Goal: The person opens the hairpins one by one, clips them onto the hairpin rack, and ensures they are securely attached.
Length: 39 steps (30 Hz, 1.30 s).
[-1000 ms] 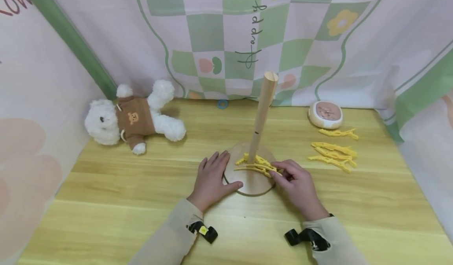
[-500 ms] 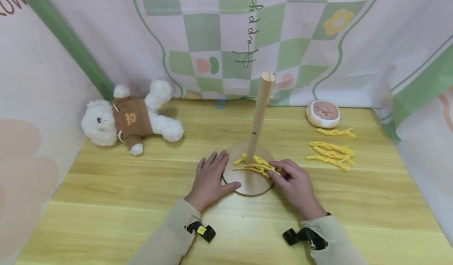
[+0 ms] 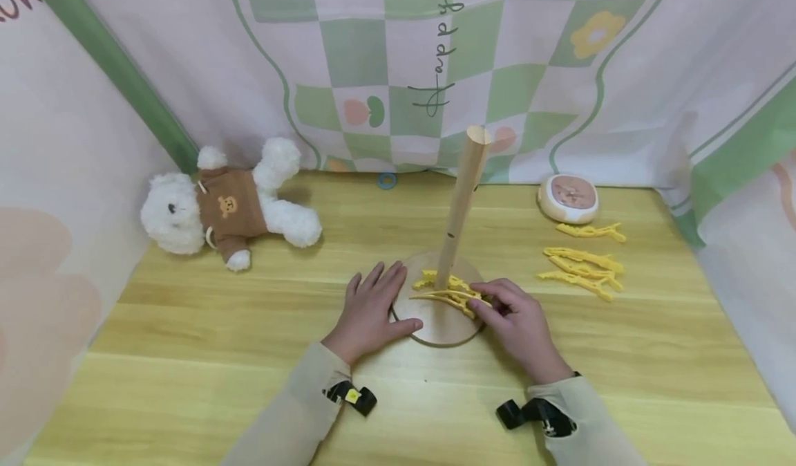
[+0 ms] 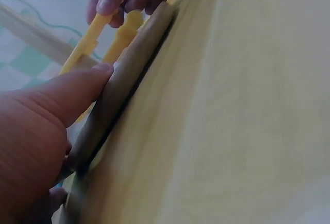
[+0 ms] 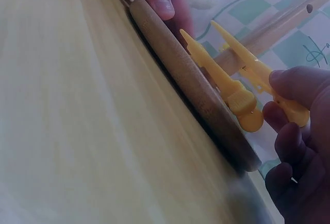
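Note:
A round wooden base [image 3: 435,328] with an upright wooden post [image 3: 463,189] stands mid-table. My left hand [image 3: 373,310] rests at the base's left side, fingers spread and straight, its thumb over the near rim. On the right, my right hand [image 3: 519,321] pinches a yellow alligator hair clip [image 5: 252,67] between thumb and index finger, close above the base and in front of the post. Just below it, another yellow clip [image 5: 221,80] lies on the base. More yellow shows behind the post, from a clip [image 3: 425,279] partly hidden by it.
Several loose yellow clips [image 3: 581,269] lie on the right of the table, beneath a small white-rimmed device [image 3: 569,198]. At the back left a white plush toy [image 3: 233,207] in a brown top lies on its side. A blue ring [image 3: 386,180] sits by the checkered curtain [image 3: 357,51].
Both hands stay nearly where they were, the right still pinching the clip. The scene shifts slightly left with the head camera, and the post's lean changes a little.

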Motion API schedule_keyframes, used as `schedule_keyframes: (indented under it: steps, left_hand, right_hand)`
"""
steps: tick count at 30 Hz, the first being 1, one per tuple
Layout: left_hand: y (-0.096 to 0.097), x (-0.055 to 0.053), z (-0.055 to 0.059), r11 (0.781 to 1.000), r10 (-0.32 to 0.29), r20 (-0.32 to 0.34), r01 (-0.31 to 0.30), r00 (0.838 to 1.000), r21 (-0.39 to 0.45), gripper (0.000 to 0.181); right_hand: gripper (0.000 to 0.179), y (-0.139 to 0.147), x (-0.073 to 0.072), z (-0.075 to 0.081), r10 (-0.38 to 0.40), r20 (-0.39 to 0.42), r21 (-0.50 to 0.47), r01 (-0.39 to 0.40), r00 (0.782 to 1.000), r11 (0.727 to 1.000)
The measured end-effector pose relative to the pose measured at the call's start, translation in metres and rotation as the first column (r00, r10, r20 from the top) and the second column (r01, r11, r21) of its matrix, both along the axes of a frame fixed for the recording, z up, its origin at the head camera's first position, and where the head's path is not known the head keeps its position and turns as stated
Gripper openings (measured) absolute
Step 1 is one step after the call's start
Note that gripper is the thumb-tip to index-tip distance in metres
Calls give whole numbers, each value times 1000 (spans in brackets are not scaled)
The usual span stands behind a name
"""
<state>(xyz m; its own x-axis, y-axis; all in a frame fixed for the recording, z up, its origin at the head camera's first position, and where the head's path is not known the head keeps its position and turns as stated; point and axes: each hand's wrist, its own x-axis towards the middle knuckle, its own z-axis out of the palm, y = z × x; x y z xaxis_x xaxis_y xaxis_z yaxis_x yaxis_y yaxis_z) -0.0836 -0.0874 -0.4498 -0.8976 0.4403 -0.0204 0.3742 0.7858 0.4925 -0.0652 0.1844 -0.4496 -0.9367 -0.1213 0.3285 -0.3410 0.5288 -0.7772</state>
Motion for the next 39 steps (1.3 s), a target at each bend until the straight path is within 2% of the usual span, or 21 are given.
schedule_keyframes:
  steps: [3,11,16,23,30,34,39]
  left_hand:
    - [-1,-3,1,1000,-17,4,17,1000,-2,97]
    - [1,-3,2,1000,-8,4,8,1000,7,98]
    - [2,-2,2,1000,11,10,-11,1000,17,98]
    - [3,-3,0,999,26,1,-26,1000,24,98]
    - [3,-3,0,999,36,11,-36,999,26,98]
    - [3,-4,0,999,36,14,-37,999,31,98]
    - [3,-4,-2,999,39,16,-40,999,36,98]
  right_hand:
    - [22,-2,0,1,5,0,-5,-5,1000,1000]
    - [21,-9,-1,2,42,-7,-18,-42,999,999]
    - [22,-10,1,2,34,9,-23,-34,999,999]
    - [29,-9,4,4,40,51,-88,-35,998,996]
    - [31,-6,4,1,48,75,-119,-39,996,992]
    - [30,-1,3,-3,32,18,-131,-29,999,991]
    - [21,10,-1,-3,-12,-118,-109,0,993,994]
